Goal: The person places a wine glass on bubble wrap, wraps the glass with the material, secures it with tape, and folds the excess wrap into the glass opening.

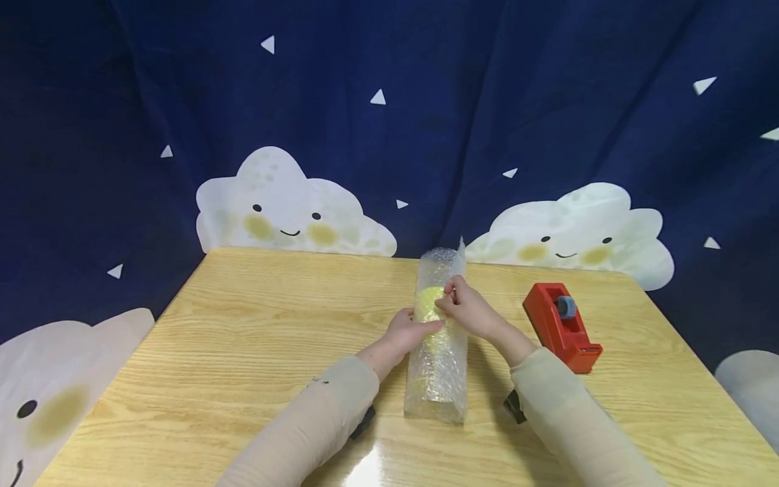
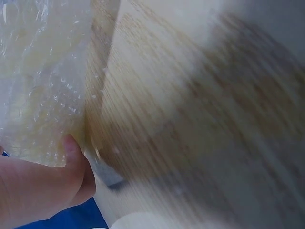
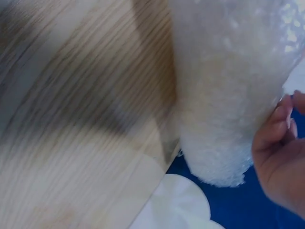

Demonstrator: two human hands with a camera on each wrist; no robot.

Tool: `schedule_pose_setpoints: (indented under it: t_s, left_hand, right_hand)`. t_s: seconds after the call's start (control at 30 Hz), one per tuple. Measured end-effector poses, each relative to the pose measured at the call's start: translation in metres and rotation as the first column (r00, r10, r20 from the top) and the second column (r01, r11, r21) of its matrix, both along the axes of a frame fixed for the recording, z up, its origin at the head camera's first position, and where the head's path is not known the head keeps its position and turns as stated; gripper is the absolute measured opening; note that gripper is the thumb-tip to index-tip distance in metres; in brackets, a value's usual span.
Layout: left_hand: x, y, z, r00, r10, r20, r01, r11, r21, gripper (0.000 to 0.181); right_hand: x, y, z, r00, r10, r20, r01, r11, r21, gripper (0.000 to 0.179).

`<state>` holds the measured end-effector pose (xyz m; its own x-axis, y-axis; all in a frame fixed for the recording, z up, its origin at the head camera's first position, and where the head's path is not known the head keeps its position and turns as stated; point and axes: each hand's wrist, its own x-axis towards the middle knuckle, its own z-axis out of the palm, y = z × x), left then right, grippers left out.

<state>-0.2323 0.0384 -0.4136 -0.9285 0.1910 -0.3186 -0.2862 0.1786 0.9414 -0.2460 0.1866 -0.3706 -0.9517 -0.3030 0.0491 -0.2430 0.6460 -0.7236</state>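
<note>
A long upright-lying roll of bubble wrap [image 1: 435, 379] points away from me on the table, with something yellow [image 1: 429, 301] showing through its clear layers. My left hand [image 1: 406, 335] grips the roll from its left side, thumb laid across the top; the left wrist view shows that thumb [image 2: 71, 145] against the wrap. On the roll's right side, my right hand [image 1: 468, 308] has its thumb and forefinger pinched together at the wrap, near the yellow part. Curled right fingers [image 3: 274, 129] meet the edge of the wrap in the right wrist view.
A red tape dispenser [image 1: 560, 328] with a blue-grey roll of tape [image 1: 566, 308] stands on the wooden table [image 1: 274, 318], right of the bubble wrap. Behind the table hangs a dark blue curtain [image 1: 341, 122] with cloud prints. A loose wrap corner [image 1: 460, 249] sticks up at the roll's far end.
</note>
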Motion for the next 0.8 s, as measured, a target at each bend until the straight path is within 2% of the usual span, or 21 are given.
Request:
schedule_pose_setpoints:
  t_s: [0.1, 0.23, 0.3, 0.37, 0.6, 0.8]
  left_hand:
    - [0.001, -0.001, 0.001, 1.000, 0.003, -0.005, -0.003, 1.000, 0.009, 0.081]
    - [0.000, -0.001, 0.000, 1.000, 0.001, -0.013, -0.001, 1.000, 0.011, 0.082]
    - [0.000, -0.001, 0.000, 1.000, 0.001, -0.016, 0.000, 1.000, 0.003, 0.082]
    - [0.000, -0.001, -0.001, 1.000, -0.001, -0.020, 0.001, 1.000, -0.012, 0.081]
    - [-0.001, -0.001, -0.001, 1.000, 0.002, -0.020, -0.002, 1.000, -0.017, 0.081]
    - [-0.001, -0.001, 0.001, 1.000, -0.012, -0.010, 0.011, 1.000, -0.024, 0.079]
  right_hand:
    - [-0.002, -0.007, 0.002, 0.999, -0.051, -0.009, 0.051, 0.992, 0.120, 0.022]
    - [-0.002, -0.013, 0.006, 0.990, -0.143, -0.005, 0.140, 0.957, 0.254, 0.024]
    - [-0.003, -0.014, 0.008, 0.982, -0.186, 0.014, 0.173, 0.939, 0.296, 0.027]
    - [-0.003, -0.014, 0.009, 0.979, -0.202, 0.040, 0.180, 0.933, 0.312, 0.030]
    - [-0.006, -0.005, 0.011, 0.976, -0.146, 0.160, 0.121, 0.981, 0.153, 0.026]
    - [-0.008, 0.002, 0.011, 0.965, -0.102, 0.242, 0.093, 0.995, 0.045, 0.020]
